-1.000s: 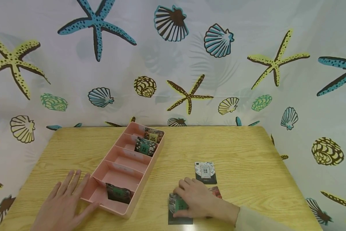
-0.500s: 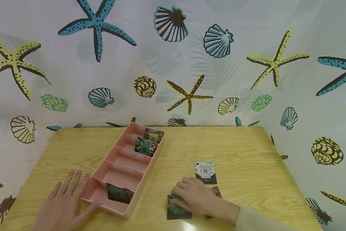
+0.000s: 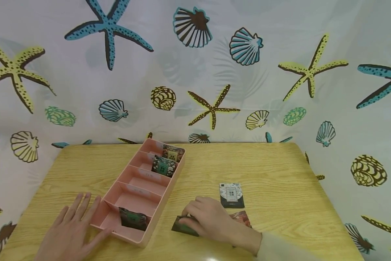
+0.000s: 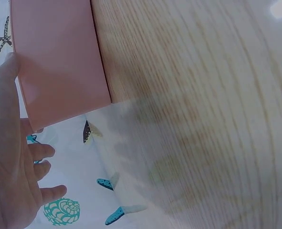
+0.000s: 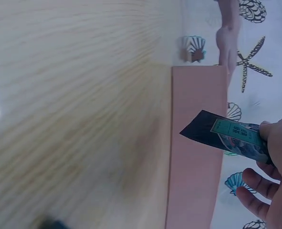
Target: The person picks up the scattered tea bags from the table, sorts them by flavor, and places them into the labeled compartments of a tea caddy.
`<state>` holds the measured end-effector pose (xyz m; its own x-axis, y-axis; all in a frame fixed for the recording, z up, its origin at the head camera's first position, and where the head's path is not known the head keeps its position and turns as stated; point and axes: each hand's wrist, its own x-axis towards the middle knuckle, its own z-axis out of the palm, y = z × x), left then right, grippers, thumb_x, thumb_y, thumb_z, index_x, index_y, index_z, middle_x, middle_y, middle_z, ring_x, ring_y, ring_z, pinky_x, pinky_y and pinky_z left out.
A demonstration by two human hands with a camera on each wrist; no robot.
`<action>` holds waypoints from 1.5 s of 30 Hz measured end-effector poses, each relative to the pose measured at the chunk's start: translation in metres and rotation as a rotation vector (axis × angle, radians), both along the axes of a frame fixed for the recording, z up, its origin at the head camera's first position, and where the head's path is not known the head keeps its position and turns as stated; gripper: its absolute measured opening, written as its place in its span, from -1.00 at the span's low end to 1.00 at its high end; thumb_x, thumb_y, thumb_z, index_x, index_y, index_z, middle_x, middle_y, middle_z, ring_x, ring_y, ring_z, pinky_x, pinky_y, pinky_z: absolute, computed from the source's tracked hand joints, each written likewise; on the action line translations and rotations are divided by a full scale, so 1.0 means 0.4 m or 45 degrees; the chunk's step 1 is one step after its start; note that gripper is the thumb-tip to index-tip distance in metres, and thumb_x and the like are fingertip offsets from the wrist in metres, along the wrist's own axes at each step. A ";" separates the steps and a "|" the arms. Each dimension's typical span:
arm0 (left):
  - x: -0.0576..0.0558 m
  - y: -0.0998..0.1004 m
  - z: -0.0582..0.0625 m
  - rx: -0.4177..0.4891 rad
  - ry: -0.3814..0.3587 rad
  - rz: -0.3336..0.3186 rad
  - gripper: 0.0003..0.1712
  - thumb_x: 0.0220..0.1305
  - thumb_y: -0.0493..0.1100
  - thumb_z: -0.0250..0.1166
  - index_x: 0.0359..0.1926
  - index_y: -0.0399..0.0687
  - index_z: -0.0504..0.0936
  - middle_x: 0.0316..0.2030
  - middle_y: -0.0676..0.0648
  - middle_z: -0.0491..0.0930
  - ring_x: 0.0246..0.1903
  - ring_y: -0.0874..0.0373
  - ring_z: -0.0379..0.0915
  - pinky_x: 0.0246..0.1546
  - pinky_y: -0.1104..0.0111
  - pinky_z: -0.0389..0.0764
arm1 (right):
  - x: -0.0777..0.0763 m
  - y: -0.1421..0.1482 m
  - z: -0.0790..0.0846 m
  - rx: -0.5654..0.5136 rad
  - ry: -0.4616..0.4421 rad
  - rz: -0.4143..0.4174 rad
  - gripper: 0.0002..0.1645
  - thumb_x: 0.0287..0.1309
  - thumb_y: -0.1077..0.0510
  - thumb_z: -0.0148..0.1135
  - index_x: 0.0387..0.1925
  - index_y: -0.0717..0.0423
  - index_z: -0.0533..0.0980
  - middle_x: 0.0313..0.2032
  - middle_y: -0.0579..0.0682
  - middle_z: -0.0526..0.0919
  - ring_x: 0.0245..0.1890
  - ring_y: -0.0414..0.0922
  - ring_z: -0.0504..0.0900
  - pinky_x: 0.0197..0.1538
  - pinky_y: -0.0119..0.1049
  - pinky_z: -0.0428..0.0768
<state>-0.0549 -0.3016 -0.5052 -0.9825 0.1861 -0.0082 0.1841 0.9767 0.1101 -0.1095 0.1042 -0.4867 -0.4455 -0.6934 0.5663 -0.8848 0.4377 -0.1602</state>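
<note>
In the head view my right hand [image 3: 210, 219] pinches a dark sachet with a green label [image 3: 183, 226] between thumb and fingers, right of the pink divided box [image 3: 156, 221]. The right wrist view shows that sachet [image 5: 234, 136] tilted and held by one end, the box's side wall behind it. My left hand [image 3: 69, 228] lies with straight, spread fingers at the box's near left corner, its thumb along the near rim. Inside the box, a dark sachet [image 3: 133, 219] leans in the nearest compartment. A green-labelled sachet [image 3: 164, 166] and a yellow-labelled sachet [image 3: 173, 153] stand in the two farthest ones.
On the wooden table [image 3: 274, 174], a black-and-white sachet [image 3: 231, 195] lies flat beyond my right hand. A red-patterned sachet [image 3: 242, 218] is partly hidden under the right forearm. A curtain [image 3: 195, 72] printed with shells and starfish surrounds the table's back and sides.
My right hand has picked the green-labelled sachet up off the table and carried it left toward the box. More of the red-patterned sachet now shows. The left hand stays put.
</note>
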 end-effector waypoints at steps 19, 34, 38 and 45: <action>0.001 0.000 -0.003 -0.012 0.011 -0.005 0.17 0.38 0.56 0.11 0.66 -0.15 0.14 0.58 -0.46 0.18 0.63 -0.39 -0.03 0.66 -0.32 -0.24 | -0.018 -0.118 0.113 -0.099 0.185 -0.051 -0.66 0.48 -0.16 0.26 -0.42 -0.13 0.56 -0.55 -0.27 0.54 -0.53 -0.35 0.43 -0.41 -0.57 0.38; -0.001 0.002 0.004 -0.010 0.002 -0.007 0.17 0.38 0.56 0.11 0.65 -0.16 0.16 0.58 -0.46 0.18 0.64 -0.38 -0.06 0.56 -0.40 0.04 | -0.031 -0.215 0.148 -0.140 0.219 -0.018 -0.83 0.29 -0.11 0.48 -0.30 -0.16 0.70 -0.41 -0.34 0.73 -0.45 -0.37 0.55 -0.32 -0.67 0.44; -0.002 0.003 0.007 -0.012 -0.005 -0.007 0.16 0.37 0.56 0.12 0.65 -0.17 0.17 0.57 -0.46 0.19 0.63 -0.39 -0.04 0.53 -0.40 0.09 | -0.033 -0.238 0.146 -0.132 0.204 -0.018 -0.83 0.31 -0.12 0.46 -0.31 -0.18 0.70 -0.41 -0.36 0.73 -0.46 -0.38 0.54 -0.32 -0.66 0.41; 0.002 0.005 0.005 -0.008 0.008 -0.010 0.16 0.38 0.55 0.13 0.65 -0.16 0.16 0.58 -0.46 0.18 0.64 -0.38 -0.05 0.63 -0.36 -0.13 | -0.036 -0.272 0.127 -0.111 0.222 -0.053 -0.82 0.33 -0.15 0.44 -0.30 -0.19 0.70 -0.38 -0.38 0.74 -0.39 -0.38 0.61 -0.27 -0.63 0.50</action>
<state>-0.0542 -0.2997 -0.5031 -0.9811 0.1937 -0.0031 0.1924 0.9759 0.1031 -0.1237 -0.0045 -0.4361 -0.3625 -0.6218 0.6942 -0.8840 0.4653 -0.0448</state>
